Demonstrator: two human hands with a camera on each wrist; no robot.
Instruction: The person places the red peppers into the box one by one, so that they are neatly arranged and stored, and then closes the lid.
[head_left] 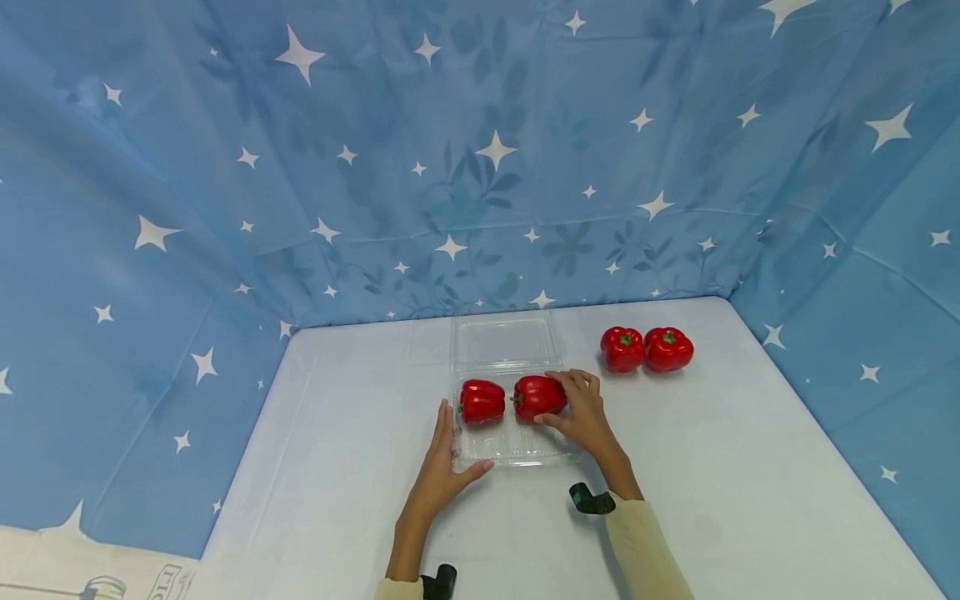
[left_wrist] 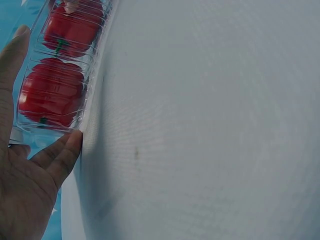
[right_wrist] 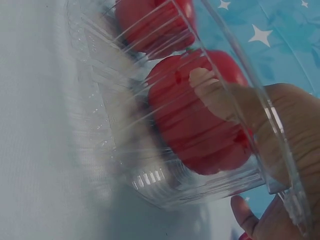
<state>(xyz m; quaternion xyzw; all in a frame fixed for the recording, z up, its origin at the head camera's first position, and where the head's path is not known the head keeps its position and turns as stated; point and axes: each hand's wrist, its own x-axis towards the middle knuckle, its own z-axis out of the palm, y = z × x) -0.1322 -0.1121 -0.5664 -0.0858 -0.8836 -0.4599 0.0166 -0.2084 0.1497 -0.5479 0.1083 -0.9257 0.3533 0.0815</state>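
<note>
A clear plastic clamshell container (head_left: pixel 502 450) lies on the table with its lid (head_left: pixel 504 343) folded back toward the wall. Two red bell peppers are in its base, side by side. My right hand (head_left: pixel 588 421) grips the right bell pepper (head_left: pixel 534 397), thumb in front and fingers behind, as the right wrist view shows through the plastic wall. The left bell pepper (head_left: pixel 482 402) lies on its side, green stem toward the left. Along the container's left side my left hand (head_left: pixel 437 479) rests with straight fingers, its thumb near the front left corner.
Two more red bell peppers stand together at the back right of the white table (head_left: pixel 337 433), one on the left (head_left: pixel 622 350) and one on the right (head_left: pixel 668 349). Blue star-patterned cloth (head_left: pixel 390 192) hangs behind and at both sides.
</note>
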